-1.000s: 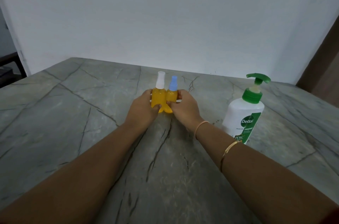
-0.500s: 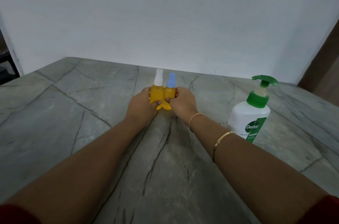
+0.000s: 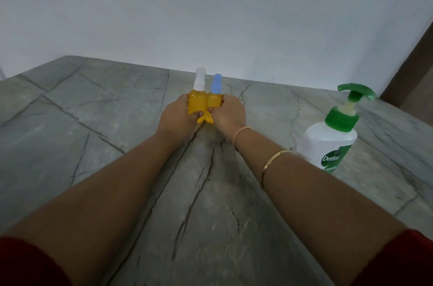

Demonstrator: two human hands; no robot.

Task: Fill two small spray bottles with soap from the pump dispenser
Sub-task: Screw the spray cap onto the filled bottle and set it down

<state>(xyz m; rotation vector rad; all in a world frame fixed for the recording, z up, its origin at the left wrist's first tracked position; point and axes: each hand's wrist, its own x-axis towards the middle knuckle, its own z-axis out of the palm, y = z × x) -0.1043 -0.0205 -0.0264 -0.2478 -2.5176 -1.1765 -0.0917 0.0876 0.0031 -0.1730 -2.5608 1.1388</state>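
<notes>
Down at the bottom corners, dark red sleeves (image 3: 28,262) can just be seen, with both bare forearms stretched out over the grey, dark-veined counter (image 3: 93,145). A thin gold bangle (image 3: 275,161) is worn on the right forearm, and a pink band (image 3: 242,133) sits at that wrist. Off to the right, well apart from the hands, the white pump dispenser (image 3: 332,142) with a green pump and a Dettol label is parked upright.

Further out, mid-counter, the left hand (image 3: 177,113) is wrapped around the white-capped spray bottle (image 3: 196,102) and the right hand (image 3: 228,113) is curled around the blue-capped spray bottle (image 3: 214,100). Both bottles are held upright, pressed side by side and touching, and yellow liquid can be seen in each. Whether the bases are actually resting on the counter can't be told. Behind it all, a plain pale wall (image 3: 210,16) is seen.
</notes>
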